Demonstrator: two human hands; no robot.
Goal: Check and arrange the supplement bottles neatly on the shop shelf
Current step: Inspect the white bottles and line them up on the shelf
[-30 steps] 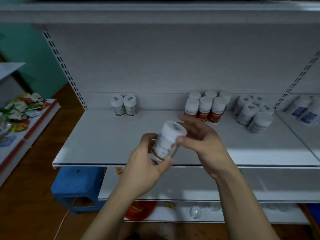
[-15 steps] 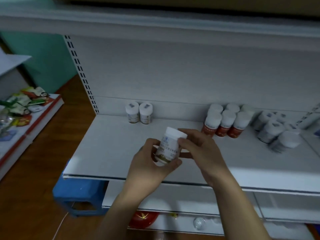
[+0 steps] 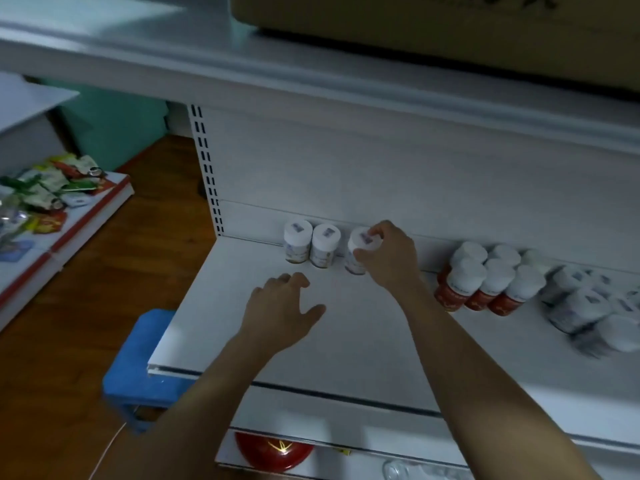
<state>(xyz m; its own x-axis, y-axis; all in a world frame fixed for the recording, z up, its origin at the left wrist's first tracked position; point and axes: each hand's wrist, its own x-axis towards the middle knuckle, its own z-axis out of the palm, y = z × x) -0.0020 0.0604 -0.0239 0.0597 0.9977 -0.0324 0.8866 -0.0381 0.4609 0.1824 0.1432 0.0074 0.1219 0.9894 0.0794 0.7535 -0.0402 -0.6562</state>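
My right hand (image 3: 388, 254) grips the white cap of a supplement bottle (image 3: 356, 252) standing at the back of the white shelf (image 3: 346, 341), just right of two matching white-capped bottles (image 3: 311, 245). My left hand (image 3: 280, 310) hovers over the shelf in front of them, fingers apart and holding nothing. A cluster of red-labelled bottles (image 3: 485, 285) stands to the right, and past it several white bottles (image 3: 585, 306) sit in a loose, blurred group.
A cardboard box (image 3: 433, 32) rests on the shelf above. A blue stool (image 3: 138, 368) stands on the wooden floor at the left. Snack packets (image 3: 45, 192) lie on a low shelf at far left. A red item (image 3: 273, 448) sits on the lower shelf.
The bottle held in both hands has gone to the back of the shelf beside the two bottles. My left hand let go of it and drew back; my right hand keeps hold of the cap.
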